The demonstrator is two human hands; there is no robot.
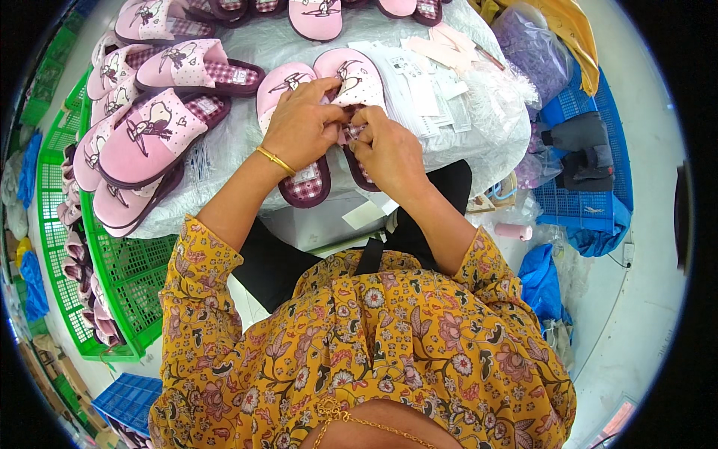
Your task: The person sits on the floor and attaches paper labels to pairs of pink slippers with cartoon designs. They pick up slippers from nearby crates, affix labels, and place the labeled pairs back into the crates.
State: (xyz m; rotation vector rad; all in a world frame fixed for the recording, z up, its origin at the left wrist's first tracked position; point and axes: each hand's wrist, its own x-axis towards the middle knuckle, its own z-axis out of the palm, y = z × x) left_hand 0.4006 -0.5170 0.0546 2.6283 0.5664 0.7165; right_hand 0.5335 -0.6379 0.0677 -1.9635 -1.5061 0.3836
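A pair of pink slippers with dotted uppers, a printed cartoon figure and dark plum checked insoles lies before me: a left slipper (pixel 305 185) and a right slipper (pixel 351 75). My left hand (pixel 303 123), with a gold bangle at the wrist, reaches across the left slipper and grips the right one at its upper's opening. Close beside it, my right hand (pixel 385 150) is closed in a pinch over the same slipper's insole. Whatever lies between its fingertips is hidden. Both hands nearly meet at the opening.
More pink slippers (pixel 153 138) are stacked at the left, with others along the far edge. Paper tags (pixel 426 82) lie on the plastic-wrapped work surface (pixel 479 142). A green crate (pixel 134 284) stands at the left, a blue crate (pixel 617 142) at the right.
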